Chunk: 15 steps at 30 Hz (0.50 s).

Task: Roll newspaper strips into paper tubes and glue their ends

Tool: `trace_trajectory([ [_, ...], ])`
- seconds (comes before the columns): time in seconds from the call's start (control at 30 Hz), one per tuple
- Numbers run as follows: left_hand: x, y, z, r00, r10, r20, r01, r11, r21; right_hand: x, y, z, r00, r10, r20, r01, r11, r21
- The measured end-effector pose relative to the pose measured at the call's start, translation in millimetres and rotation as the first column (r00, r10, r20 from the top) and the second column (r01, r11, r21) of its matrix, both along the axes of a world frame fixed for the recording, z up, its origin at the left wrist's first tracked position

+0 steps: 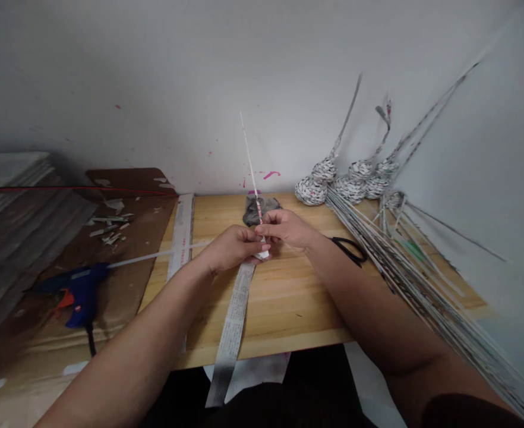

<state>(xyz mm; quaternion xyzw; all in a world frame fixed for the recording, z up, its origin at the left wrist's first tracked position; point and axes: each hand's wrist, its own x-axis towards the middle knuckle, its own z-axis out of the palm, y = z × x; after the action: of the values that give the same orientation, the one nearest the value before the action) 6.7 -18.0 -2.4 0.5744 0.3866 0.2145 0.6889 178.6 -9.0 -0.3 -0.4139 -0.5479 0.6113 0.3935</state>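
Near the middle of the wooden table (289,297), both hands meet on a newspaper strip (233,321). The strip's printed flat end hangs down over the front edge, while its upper part is a thin rolled paper stick (249,154) pointing up toward the wall. My left hand (235,246) pinches the folded paper at the stick's lower end. Just above it, my right hand (284,229) closes its fingertips around the stick. Behind the hands lies a dark grey cloth (266,209).
Woven gourd shapes (312,190) stand at the back right, beside a long bundle of paper sticks (404,279). Black-handled scissors (351,251) lie by my right forearm. On the left are a blue glue gun (81,294), paper scraps (110,229) and stacked sheets (16,226).
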Motion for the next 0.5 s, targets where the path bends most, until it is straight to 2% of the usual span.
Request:
trace_trajectory([
  [0.23, -1.4, -0.8, -1.3, 1.0, -0.029, -0.006, 0.029, 1.0, 0.003, 8.7, -2.0, 4.3, 0.982, 0.186, -0.031, -0.187, 0.982, -0.028],
  [0.5, -0.7, -1.1, 1.6, 0.999, -0.038, -0.033, 0.039, 0.999, 0.023, 6.0, 0.8, 0.1, 0.998, 0.058, -0.008, -0.058, 0.997, -0.043],
])
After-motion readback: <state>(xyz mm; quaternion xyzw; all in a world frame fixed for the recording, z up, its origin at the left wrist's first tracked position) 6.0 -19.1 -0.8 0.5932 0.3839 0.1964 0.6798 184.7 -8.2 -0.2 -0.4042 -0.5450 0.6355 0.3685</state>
